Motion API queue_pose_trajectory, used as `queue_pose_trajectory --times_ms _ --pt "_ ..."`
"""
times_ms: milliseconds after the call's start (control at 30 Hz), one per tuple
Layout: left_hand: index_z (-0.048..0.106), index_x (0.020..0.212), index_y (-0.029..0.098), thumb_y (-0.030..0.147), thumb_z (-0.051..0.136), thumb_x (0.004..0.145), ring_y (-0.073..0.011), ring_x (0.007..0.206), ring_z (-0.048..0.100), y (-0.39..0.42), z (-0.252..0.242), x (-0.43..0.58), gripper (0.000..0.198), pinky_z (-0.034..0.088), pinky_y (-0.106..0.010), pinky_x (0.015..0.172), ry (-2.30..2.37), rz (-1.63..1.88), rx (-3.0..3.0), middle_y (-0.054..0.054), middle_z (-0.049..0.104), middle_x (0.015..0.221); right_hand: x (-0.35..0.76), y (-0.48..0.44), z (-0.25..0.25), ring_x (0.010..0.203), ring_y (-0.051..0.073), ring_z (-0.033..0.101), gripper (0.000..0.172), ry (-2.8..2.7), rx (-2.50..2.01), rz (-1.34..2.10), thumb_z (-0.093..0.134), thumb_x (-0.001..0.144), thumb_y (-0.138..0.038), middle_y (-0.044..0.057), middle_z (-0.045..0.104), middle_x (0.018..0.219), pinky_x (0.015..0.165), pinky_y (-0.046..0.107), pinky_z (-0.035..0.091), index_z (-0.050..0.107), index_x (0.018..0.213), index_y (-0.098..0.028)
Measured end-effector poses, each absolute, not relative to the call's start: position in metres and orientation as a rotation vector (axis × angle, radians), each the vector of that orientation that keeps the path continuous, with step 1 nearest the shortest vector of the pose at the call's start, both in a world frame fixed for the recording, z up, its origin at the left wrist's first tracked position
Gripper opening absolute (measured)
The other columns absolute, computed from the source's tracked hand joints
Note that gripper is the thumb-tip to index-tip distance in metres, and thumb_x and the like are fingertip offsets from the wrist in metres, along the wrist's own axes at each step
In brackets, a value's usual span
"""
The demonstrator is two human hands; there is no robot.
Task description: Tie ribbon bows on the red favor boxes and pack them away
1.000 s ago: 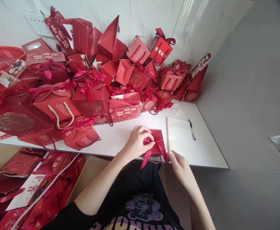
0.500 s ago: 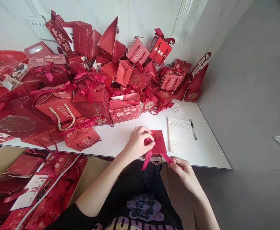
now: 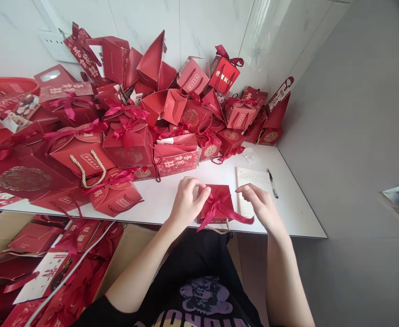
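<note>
A small red gift box (image 3: 204,210) stands at the desk's front edge, with a twisted gold cord handle (image 3: 219,231) hanging at its front. A dark pink ribbon bow (image 3: 219,205) is tied on its top, and two loose tails spread toward the front. At the box's left edge is my left hand (image 3: 188,200), its thumb and index finger curved close to each other beside the bow; no ribbon shows between them. My right hand (image 3: 259,204) hovers over the notepad just right of the box, index finger stretched toward it, holding nothing.
A heap of red gift boxes (image 3: 129,145) fills the back and left of the white desk (image 3: 158,200). A notepad (image 3: 250,175) and a pen (image 3: 273,183) lie at right. A carton of red packages (image 3: 39,236) is below left; a grey wall (image 3: 342,136) rises on the right.
My right hand has let go of the ribbon tail and risen toward the notepad. My left hand has come off the bow and shifted slightly left. The tails now lie loose.
</note>
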State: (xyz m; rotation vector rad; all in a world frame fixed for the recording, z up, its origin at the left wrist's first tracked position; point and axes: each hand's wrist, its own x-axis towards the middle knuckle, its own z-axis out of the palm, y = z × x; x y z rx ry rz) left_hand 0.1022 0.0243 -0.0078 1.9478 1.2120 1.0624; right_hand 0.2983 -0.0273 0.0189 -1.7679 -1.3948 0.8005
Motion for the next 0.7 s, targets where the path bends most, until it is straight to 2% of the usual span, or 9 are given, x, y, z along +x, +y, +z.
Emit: queue_pose_trajectory --times_ms 100,200,267,400,567,700 --pt "0.046 0.065 0.020 0.041 0.047 0.085 -0.0165 0.069 0.054 0.021 -0.001 0.102 0.029 0.042 -0.029 0.067 1.428 0.861 1.964 0.000 0.054 0.067 0.301 -0.019 0.021 0.066 0.017 0.050 0.048 -1.447 -1.805 0.833 0.038 0.082 -0.061 0.002 0.053 0.066 0.063 0.029 0.038 0.062 0.074 -0.020" --pt "0.040 0.060 0.020 0.049 0.046 0.083 -0.0155 0.058 0.052 0.017 0.005 0.105 0.037 0.037 -0.027 0.058 1.513 0.650 1.997 0.002 0.052 0.058 0.291 -0.016 0.014 0.058 0.014 0.046 0.046 -1.489 -1.826 0.854 0.043 0.081 -0.061 -0.001 0.051 0.059 0.056 0.027 0.036 0.056 0.067 -0.019" --pt "0.040 0.059 0.021 0.048 0.049 0.082 -0.0156 0.057 0.053 0.015 0.006 0.108 0.037 0.036 -0.027 0.057 1.548 0.599 2.038 0.002 0.052 0.058 0.281 -0.016 0.008 0.052 0.013 0.043 0.043 -1.499 -1.819 0.851 0.047 0.079 -0.059 -0.003 0.048 0.054 0.052 0.026 0.034 0.051 0.064 -0.020" --pt "0.041 0.063 0.021 0.035 0.047 0.085 -0.0137 0.055 0.053 0.013 -0.001 0.109 0.027 0.035 -0.026 0.056 1.493 0.620 2.085 0.003 0.053 0.060 0.268 -0.020 0.000 0.047 0.012 0.041 0.035 -1.419 -1.818 0.764 0.053 0.078 -0.052 -0.005 0.043 0.049 0.048 0.025 0.033 0.049 0.062 -0.020" --pt "0.038 0.068 0.022 0.034 0.040 0.088 -0.0133 0.054 0.050 0.008 -0.016 0.109 0.023 0.036 -0.025 0.055 1.441 0.787 1.957 0.004 0.048 0.060 0.262 -0.026 -0.012 0.055 0.013 0.046 0.032 -1.281 -1.693 0.714 0.053 0.080 -0.048 -0.002 0.049 0.058 0.053 0.025 0.038 0.049 0.065 -0.020" --pt "0.034 0.068 0.022 0.034 0.037 0.088 -0.0135 0.054 0.049 0.004 -0.023 0.111 0.023 0.037 -0.025 0.055 1.416 0.854 1.874 0.004 0.046 0.060 0.258 -0.030 -0.023 0.055 0.012 0.044 0.032 -1.157 -1.598 0.776 0.054 0.081 -0.049 -0.002 0.049 0.060 0.050 0.024 0.036 0.049 0.067 -0.020"
